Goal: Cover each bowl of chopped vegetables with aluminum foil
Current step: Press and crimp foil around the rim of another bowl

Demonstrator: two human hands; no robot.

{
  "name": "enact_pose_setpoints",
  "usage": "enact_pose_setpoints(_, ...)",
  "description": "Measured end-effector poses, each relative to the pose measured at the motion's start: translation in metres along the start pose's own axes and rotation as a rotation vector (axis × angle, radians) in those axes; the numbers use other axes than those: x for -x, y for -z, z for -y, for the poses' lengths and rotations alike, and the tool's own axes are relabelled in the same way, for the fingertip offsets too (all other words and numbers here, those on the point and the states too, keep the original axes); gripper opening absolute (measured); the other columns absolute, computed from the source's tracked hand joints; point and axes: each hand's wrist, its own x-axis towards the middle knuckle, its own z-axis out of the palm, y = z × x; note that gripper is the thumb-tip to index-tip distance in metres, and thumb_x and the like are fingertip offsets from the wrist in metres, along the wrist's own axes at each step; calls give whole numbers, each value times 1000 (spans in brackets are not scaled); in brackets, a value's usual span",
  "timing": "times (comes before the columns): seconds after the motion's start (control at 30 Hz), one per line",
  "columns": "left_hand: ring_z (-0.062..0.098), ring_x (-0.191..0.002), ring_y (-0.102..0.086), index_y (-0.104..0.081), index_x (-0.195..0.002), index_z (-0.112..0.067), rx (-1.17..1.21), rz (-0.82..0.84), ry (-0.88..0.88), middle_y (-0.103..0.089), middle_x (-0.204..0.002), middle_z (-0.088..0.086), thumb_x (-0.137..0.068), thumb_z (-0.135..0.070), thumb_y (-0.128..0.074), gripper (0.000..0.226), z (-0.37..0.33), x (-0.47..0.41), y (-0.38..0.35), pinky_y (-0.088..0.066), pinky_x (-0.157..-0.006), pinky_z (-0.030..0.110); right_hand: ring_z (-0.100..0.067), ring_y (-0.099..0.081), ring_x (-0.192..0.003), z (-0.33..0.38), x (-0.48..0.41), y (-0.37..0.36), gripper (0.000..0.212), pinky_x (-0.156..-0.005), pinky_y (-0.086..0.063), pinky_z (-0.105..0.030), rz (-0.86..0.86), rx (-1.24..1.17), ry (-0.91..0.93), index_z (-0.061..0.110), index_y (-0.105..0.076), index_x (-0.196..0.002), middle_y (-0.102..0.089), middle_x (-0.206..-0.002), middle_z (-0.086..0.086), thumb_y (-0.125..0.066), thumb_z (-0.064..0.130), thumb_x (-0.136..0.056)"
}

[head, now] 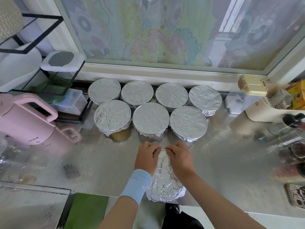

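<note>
Foil-wrapped bowl (165, 184) sits upright, left hand (147, 156) and right hand (179, 157) gripping far rim.

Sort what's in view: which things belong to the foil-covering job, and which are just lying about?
Job: seven foil-covered bowls, eighth bowl being wrapped, left hand, right hand.
Lying about: pink kettle, black rack, cream latched box, lidded tub.

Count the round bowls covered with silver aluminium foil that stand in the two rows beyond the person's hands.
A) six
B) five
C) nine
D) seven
D: four foil-covered bowls in the back row and three in the front row make seven, not counting the foil-wrapped bowl that the left hand and right hand grip.
</note>
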Motion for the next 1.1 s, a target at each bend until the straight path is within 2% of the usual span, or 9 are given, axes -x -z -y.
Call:
enact_pose_setpoints(0.1, 11, -94, -42, -72, -98, -21, 44, 24, 50, -43, -86, -11, -98, -24, -54, 18, 1, -2, 0, -30, -78, 18, -11, -49, -83, 1, -2, 3, 11, -71, -32, -8, 42, -61, -64, 18, -76, -94, -53, -84, 7, -67, 15, -90)
enact_pose_setpoints(0.27, 14, -95, -43, -71, -101, -19, 45, -7, 94, -45, -88, -6, -99, -22, -52, 19, -1, 5, 0, -32, -80, 19, -9, -53, -81, 4, -7, 7, 10, -69, -36, -13, 131, -90, -93, 20, -76, -95, -54, -87, 9, -68, 20, -90)
enact_pose_setpoints(0.33, 16, -97, -44, -70, -99, -18, 11, -24, 101, -46, -90, -4, -99, -20, -50, 20, 1, 8, 1, -36, -81, 22, -9, -47, -84, 4, -8, 9, 9, -72, -33, -10, 108, -31, -27, 17, -76, -95, -52, -87, 9, -70, 18, -88)
enact_pose_setpoints(0.43, 17, -99, -45, -69, -97, -15, -57, -45, 76, -46, -92, -3, -97, -17, -50, 19, 0, 7, 4, -42, -83, 26, -13, -46, -86, 1, -6, 9, 8, -72, -36, -22, 34, 18, -26, 15, -76, -90, -53, -86, 3, -67, 15, -89)
enact_pose_setpoints(0.5, 15, -100, -45, -69, -103, -16, -19, -38, 45, -47, -94, -4, -97, -19, -53, 18, -3, 5, 3, -43, -85, 26, -15, -48, -85, 0, -4, 7, 10, -71, -34, -24, 28, 9, -59, 15, -75, -88, -53, -85, 2, -65, 15, -90)
enact_pose_setpoints(0.67, 10, -94, -42, -70, -97, -22, 35, 16, 39, -45, -89, -9, -98, -23, -54, 16, -3, 2, -4, -31, -80, 18, -15, -49, -85, -5, -1, 3, 11, -73, -34, -22, 20, -38, -82, 17, -76, -91, -52, -84, 5, -64, 19, -92)
enact_pose_setpoints(0.83, 16, -96, -47, -71, -97, -18, 54, -15, 90, -48, -90, -6, -98, -22, -54, 17, -2, 5, -7, -37, -81, 23, -18, -53, -83, -5, -3, 5, 10, -72, -41, -28, 67, -38, -48, 17, -76, -92, -54, -84, 3, -66, 19, -91)
enact_pose_setpoints(1.0, 17, -105, -47, -66, -100, -17, -13, -69, 193, -52, -102, -2, -100, -22, -47, 20, -3, 16, -9, -41, -88, 26, -23, -50, -83, -5, -3, 11, 7, -75, -42, -34, -5, 155, 78, 19, -75, -90, -54, -85, 3, -72, 18, -84)
enact_pose_setpoints(1.1, 14, -103, -43, -66, -102, -16, -59, -73, 127, -49, -100, -4, -98, -20, -50, 18, -5, 12, -5, -35, -85, 21, -21, -50, -85, -6, -2, 14, 4, -78, -43, -35, 18, 116, 35, 18, -73, -88, -52, -85, 5, -70, 18, -87)
